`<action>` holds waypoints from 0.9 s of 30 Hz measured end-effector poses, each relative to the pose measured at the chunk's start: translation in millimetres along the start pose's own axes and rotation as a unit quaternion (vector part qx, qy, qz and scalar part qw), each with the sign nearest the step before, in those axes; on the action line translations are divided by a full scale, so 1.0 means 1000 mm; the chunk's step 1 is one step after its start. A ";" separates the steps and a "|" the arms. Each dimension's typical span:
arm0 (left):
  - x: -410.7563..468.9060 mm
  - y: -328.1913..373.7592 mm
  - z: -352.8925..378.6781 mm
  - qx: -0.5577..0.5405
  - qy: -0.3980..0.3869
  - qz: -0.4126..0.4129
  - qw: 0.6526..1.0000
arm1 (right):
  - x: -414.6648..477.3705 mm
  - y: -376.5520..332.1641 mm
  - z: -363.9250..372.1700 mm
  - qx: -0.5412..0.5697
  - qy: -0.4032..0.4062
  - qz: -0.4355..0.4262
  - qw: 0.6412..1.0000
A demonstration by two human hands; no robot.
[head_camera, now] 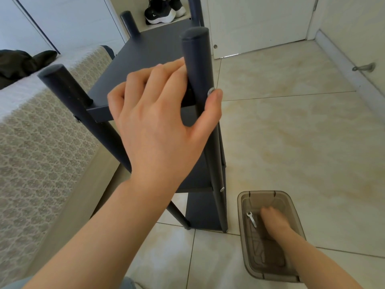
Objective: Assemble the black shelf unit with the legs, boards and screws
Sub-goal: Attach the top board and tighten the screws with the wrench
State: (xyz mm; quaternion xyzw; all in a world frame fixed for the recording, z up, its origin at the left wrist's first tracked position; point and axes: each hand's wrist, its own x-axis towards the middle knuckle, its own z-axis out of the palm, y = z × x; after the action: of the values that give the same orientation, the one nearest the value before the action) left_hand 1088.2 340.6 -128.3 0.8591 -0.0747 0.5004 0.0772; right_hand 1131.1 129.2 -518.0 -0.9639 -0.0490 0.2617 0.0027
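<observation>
The black shelf unit (145,53) stands upright on the tiled floor, with round legs and several boards. My left hand (158,113) wraps the near right leg (196,59) at the top board, fingers behind the leg and thumb pressing a silver screw (210,92) on its side. Another silver screw (222,189) shows lower on the same leg. My right hand (275,223) reaches down into a smoky plastic box (245,236) on the floor, blurred, beside a small silver wrench (251,219). Whether it holds anything I cannot tell.
A bed with a patterned lace cover (41,142) runs along the left, dark clothing (18,63) on it. White doors (256,21) and a wall close the back and right. Black-and-white sneakers (164,10) sit behind the shelf. A door stop (363,67) is on the right baseboard.
</observation>
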 end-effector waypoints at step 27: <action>0.023 -0.012 -0.032 -0.020 -0.225 -0.066 0.972 | -0.124 -0.092 -0.232 0.632 0.121 -0.098 0.759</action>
State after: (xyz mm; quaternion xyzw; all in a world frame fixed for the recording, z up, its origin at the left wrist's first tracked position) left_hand 1074.8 358.2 -92.8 0.9510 -0.0431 0.2863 0.1088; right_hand 1133.4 214.0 -252.3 -0.7571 0.0341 0.1127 0.6426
